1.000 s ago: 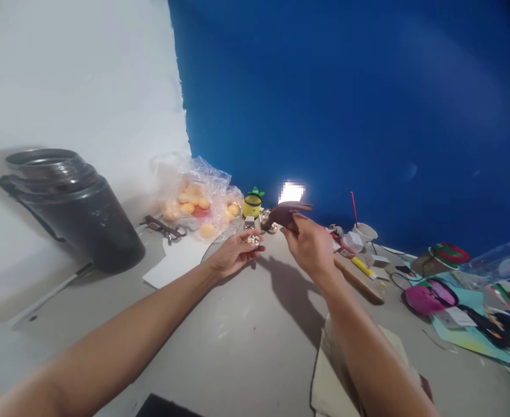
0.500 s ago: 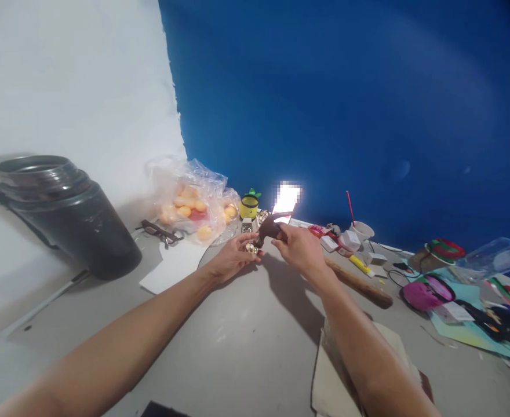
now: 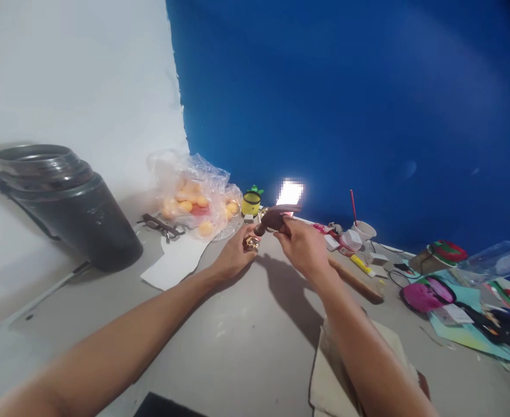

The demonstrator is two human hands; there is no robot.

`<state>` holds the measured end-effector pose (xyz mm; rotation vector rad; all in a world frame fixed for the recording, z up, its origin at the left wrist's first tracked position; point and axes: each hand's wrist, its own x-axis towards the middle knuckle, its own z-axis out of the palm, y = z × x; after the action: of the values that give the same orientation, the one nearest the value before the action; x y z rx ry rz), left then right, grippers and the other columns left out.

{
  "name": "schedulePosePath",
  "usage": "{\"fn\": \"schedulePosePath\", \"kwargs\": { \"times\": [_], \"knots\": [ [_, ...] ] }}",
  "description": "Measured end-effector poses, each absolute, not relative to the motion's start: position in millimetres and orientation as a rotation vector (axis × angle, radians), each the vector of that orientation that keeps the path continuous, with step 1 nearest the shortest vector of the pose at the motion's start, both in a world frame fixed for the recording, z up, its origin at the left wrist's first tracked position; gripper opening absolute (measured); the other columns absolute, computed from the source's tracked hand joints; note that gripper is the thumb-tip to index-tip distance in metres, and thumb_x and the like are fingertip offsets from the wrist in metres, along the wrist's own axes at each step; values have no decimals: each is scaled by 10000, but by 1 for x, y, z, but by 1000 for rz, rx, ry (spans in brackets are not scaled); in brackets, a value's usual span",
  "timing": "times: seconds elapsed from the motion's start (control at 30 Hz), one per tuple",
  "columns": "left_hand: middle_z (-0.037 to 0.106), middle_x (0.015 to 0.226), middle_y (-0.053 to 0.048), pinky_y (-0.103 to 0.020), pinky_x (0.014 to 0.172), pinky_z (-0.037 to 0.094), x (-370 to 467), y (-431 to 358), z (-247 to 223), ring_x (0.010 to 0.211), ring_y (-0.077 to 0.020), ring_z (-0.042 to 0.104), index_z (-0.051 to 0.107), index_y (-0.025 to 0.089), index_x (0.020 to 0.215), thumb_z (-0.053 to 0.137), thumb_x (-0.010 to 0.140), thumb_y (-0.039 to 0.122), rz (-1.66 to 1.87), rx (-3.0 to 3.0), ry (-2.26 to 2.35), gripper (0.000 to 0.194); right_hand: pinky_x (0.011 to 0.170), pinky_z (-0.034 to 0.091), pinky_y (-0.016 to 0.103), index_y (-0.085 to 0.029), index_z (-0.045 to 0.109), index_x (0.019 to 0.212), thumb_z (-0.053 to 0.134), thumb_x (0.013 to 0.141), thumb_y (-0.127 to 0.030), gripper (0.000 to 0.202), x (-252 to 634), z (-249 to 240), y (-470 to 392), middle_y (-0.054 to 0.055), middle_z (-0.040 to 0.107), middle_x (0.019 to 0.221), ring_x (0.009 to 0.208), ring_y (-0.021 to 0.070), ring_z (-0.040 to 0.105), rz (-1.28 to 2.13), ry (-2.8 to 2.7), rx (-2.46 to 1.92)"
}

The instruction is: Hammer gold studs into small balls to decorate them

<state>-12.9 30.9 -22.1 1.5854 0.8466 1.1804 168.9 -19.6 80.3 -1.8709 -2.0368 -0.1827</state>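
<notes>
Over the middle of the table, my right hand [image 3: 305,248] is closed around a claw hammer [image 3: 273,219] near its dark head. The wooden handle runs back beneath my right forearm toward the lower right. My left hand [image 3: 234,255] pinches a small shiny gold piece [image 3: 251,244], whose exact kind is too small to tell. The hammer's striking face is close beside the left fingertips, and I cannot tell whether it touches the gold piece. Behind the hands stands a small yellow container with green leaf shapes [image 3: 251,203].
A big dark flask [image 3: 72,214] stands at left, beside glasses [image 3: 161,226], a plastic bag of orange items [image 3: 194,200] and white paper [image 3: 174,263]. A bright phone-like screen [image 3: 288,194] leans at the back. To the right are a paper cup [image 3: 363,231], a yellow tube [image 3: 361,265] and a pink pouch [image 3: 426,293].
The hammer head has tilted flatter, its claw now pointing right. My left fingers have turned and closed more around the gold piece. The view has shifted slightly.
</notes>
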Motion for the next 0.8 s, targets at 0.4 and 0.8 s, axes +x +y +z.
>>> {"fn": "schedulePosePath", "kwargs": {
  "times": [0.4, 0.8],
  "knots": [
    [703, 1086, -65, -337, 856, 528, -14, 33, -20, 951, -205, 674, 572, 208, 1369, 726, 729, 137, 1218, 1562, 956, 661, 585, 345, 249, -188, 663, 789, 685, 856, -241, 88, 210, 77, 2, -2, 687, 698, 621, 143, 600, 381, -1976, -1838],
    [688, 1064, -44, -354, 857, 509, -16, 25, -6, 873, -198, 623, 672, 202, 1107, 732, 750, 244, 1175, 1791, 1186, 364, 599, 305, 256, -190, 714, 793, 717, 821, -288, 101, 210, 42, 18, 2, 672, 774, 695, 139, 573, 502, -2191, -1998]
  ]
}}
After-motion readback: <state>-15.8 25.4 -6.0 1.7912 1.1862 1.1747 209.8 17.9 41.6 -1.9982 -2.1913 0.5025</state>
